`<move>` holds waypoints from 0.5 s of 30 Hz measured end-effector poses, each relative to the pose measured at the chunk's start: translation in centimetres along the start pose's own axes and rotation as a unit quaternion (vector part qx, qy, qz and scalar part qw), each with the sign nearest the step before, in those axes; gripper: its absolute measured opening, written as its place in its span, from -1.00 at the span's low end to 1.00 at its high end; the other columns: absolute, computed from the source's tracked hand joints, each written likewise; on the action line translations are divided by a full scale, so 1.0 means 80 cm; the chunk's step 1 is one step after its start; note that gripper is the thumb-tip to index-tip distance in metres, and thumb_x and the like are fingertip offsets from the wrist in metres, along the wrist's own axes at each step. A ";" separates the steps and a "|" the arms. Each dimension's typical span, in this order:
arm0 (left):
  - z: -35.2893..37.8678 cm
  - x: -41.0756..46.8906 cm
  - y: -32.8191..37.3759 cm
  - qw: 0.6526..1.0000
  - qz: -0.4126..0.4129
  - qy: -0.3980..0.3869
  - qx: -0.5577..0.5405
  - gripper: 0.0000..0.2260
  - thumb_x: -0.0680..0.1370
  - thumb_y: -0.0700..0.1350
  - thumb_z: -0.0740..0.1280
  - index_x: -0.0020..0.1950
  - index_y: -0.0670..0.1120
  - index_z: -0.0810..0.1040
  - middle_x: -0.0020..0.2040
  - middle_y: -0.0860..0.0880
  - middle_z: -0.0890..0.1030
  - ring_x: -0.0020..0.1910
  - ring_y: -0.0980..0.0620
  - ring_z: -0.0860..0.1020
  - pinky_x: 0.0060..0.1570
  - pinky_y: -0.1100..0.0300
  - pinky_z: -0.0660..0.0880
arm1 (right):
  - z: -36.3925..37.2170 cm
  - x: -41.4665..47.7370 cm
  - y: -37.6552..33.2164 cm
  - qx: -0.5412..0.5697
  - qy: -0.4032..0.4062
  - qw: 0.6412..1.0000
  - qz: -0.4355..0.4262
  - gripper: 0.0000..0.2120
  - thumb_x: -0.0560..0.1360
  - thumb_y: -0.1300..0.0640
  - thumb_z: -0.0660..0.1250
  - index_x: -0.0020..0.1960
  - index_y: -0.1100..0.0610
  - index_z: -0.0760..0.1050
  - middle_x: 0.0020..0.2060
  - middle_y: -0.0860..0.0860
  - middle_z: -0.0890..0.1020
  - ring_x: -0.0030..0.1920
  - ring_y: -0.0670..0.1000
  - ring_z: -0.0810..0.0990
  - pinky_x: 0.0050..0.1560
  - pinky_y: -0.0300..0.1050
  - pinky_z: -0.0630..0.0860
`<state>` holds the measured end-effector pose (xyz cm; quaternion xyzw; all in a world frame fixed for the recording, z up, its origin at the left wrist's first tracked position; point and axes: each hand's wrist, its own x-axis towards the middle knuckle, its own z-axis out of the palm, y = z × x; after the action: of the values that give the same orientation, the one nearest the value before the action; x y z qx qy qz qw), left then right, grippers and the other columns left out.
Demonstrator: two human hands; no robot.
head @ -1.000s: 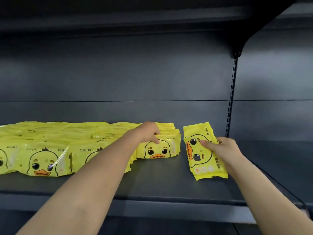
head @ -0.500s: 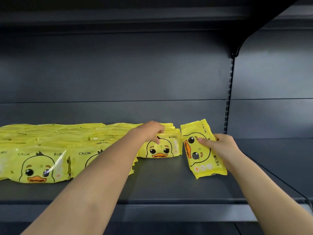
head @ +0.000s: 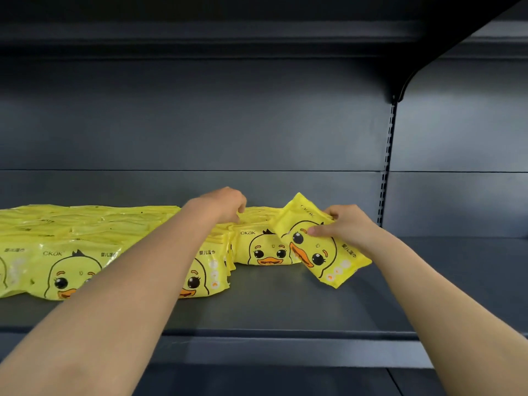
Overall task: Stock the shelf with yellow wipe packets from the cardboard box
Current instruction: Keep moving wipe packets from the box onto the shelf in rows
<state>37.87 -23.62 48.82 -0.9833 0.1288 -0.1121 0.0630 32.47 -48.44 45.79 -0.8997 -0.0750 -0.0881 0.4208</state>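
Right hand (head: 347, 228) grasps one yellow wipe packet (head: 320, 252), thumb across the duck face, fingers behind. Packet tilted, its lower corner low over the shelf (head: 285, 304); contact not discernible. Its left edge overlaps the front of the stocked row (head: 265, 247). Left hand (head: 221, 202), just left of the right, curls its fingers onto that row's top edge; actual grip cannot be told. Further packets (head: 71, 238) extend left of it along the shelf

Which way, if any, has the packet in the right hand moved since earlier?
Yes. The held packet has shifted left, away from the slotted upright, and now overlaps the row's end packet.
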 end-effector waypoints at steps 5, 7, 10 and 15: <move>-0.011 -0.049 -0.030 0.997 -0.036 0.066 0.011 -0.78 0.58 -0.07 0.20 0.17 -0.07 0.52 0.16 -0.06 0.55 0.16 -0.09 0.49 0.11 0.06 0.46 | 0.058 0.043 -0.041 -0.225 -0.091 0.962 -0.126 -0.45 0.39 0.00 0.48 0.31 0.14 0.45 0.12 0.04 0.54 0.13 0.05 0.49 0.03 -0.18 0.40; -0.010 -0.070 -0.040 0.996 -0.051 0.072 -0.004 -0.76 0.59 -0.03 0.20 0.20 -0.05 0.51 0.18 -0.05 0.54 0.17 -0.07 0.48 0.12 0.05 0.46 | 0.090 0.060 -0.042 -0.277 -0.085 0.943 -0.163 -0.46 0.43 0.04 0.45 0.35 0.15 0.42 0.21 0.06 0.53 0.25 0.08 0.43 0.16 -0.14 0.38; -0.008 -0.097 -0.053 0.995 -0.068 0.077 -0.019 -0.77 0.59 -0.02 0.20 0.19 -0.04 0.51 0.17 -0.02 0.55 0.17 -0.05 0.49 0.10 0.08 0.45 | 0.122 0.068 -0.030 -0.340 -0.013 0.918 -0.203 -0.47 0.44 0.03 0.42 0.36 0.11 0.40 0.23 0.09 0.46 0.29 0.10 0.32 0.27 -0.10 0.34; -0.003 -0.123 -0.063 0.991 -0.071 0.106 -0.043 -0.82 0.57 -0.05 0.21 0.09 -0.04 0.55 0.09 -0.02 0.60 0.07 -0.03 0.53 0.05 0.09 0.48 | 0.133 0.051 -0.006 -0.364 0.001 0.905 -0.222 -0.21 0.38 0.00 0.48 0.49 0.12 0.19 0.35 0.09 0.26 0.37 0.09 0.24 0.38 -0.16 0.21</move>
<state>29.79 -16.22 47.79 -0.9743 0.0693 -0.2145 -0.0013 37.35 -39.68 40.32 -0.9502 -0.2353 -0.2017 0.0339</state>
